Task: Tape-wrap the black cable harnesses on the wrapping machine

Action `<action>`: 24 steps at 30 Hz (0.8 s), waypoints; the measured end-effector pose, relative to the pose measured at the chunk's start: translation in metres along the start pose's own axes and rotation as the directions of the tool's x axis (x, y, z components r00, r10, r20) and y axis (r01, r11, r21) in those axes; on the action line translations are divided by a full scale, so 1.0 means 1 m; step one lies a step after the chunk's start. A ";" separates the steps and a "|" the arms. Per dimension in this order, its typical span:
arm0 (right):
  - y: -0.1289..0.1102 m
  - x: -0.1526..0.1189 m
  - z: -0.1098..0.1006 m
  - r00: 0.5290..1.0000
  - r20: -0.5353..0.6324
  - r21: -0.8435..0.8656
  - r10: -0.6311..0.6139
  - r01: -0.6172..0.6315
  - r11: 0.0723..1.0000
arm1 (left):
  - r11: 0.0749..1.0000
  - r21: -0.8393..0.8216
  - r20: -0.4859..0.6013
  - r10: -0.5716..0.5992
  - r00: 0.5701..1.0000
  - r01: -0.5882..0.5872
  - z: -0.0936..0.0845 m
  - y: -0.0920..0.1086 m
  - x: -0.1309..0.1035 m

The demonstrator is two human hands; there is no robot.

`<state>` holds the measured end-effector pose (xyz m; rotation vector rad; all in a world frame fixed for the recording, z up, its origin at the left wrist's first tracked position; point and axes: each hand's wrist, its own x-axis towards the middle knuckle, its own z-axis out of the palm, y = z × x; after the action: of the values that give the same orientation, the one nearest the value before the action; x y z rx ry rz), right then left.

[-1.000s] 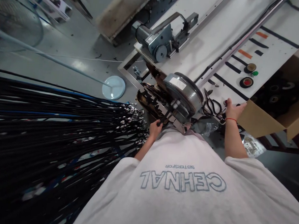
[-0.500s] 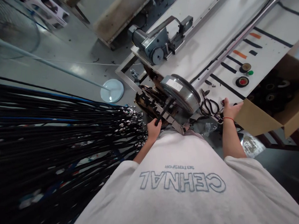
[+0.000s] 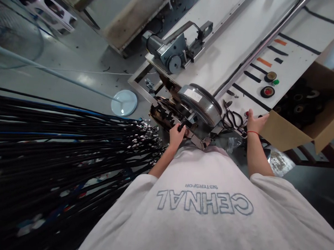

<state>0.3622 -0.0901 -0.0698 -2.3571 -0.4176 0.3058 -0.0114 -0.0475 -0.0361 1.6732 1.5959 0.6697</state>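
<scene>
My left hand is closed around a black cable at the front of a taping-type machine, just below its round metal drum. Most of the cable is hidden by the fingers and the machine. My right hand rests at the front edge of the white bench, thumb raised and fingers spread toward the cardboard box flap. A small red button sits at its thumb; whether they touch I cannot tell. Black-handled scissors lie left of that hand.
Tape rolls and black and orange strips line the white bench. A cardboard box of dark rolls stands at right. Many black cables hang at left, near a stand's round base. A motor unit sits at the back.
My left hand has moved up and slightly right, closer to the drum, and less of the black cable shows. My right hand stays at the red button.
</scene>
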 end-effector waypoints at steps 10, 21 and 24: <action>-0.002 -0.004 -0.003 1.000 -0.002 -0.008 -0.009 0.009 1.000 | 0.972 0.186 0.106 -0.166 0.980 0.145 -0.006 -0.075 -0.025; 0.001 0.000 -0.001 1.000 0.015 0.010 -0.019 0.018 1.000 | 0.988 0.024 -0.121 -0.148 0.982 0.152 -0.035 -0.052 -0.057; 0.002 0.001 0.000 1.000 0.024 -0.001 -0.011 0.011 1.000 | 0.991 0.063 -0.097 -0.111 0.989 0.117 -0.041 -0.040 -0.055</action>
<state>0.3636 -0.0913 -0.0712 -2.3532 -0.4420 0.3289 -0.0737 -0.0967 -0.0370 1.6056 1.7847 0.6493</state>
